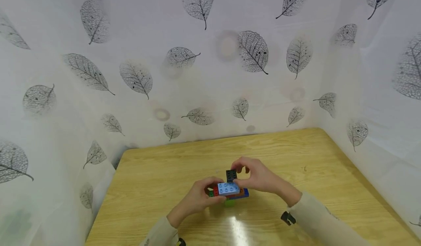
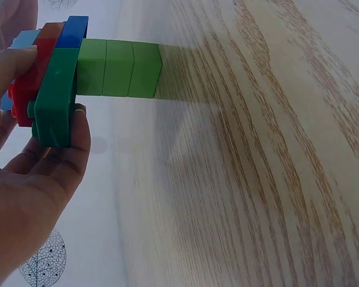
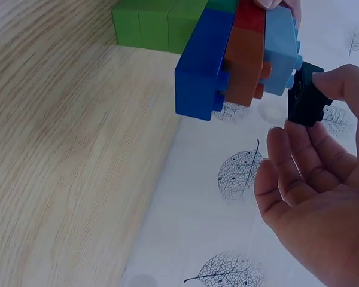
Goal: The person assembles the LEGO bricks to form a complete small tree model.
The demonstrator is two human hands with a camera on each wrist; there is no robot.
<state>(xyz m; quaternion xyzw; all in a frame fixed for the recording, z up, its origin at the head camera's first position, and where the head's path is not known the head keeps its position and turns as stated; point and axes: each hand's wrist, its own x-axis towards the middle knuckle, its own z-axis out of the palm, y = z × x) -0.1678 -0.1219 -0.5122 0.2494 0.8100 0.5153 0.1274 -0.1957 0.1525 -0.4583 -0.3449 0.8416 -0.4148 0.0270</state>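
A block of stacked bricks is held above the middle of the wooden table [image 1: 158, 165]. On top lies a light blue brick [image 1: 228, 188], with red, brown and dark blue [image 3: 200, 66] layers under it. A light green column [image 2: 119, 67] reaches from the block down to the table. My left hand [image 1: 213, 192] grips the block's left end, thumb and fingers round a dark green brick [image 2: 54, 101] and a red brick [image 2: 21, 89]. My right hand [image 1: 239, 175] pinches a small black brick [image 3: 307, 95] held against the light blue brick [image 3: 279, 48].
White sheets printed with grey leaves [image 1: 197, 67] close in the table at the back, left and right. Bare tabletop [image 2: 257, 149] lies all round the hands. A glare patch [image 1: 236, 227] shows near the front edge.
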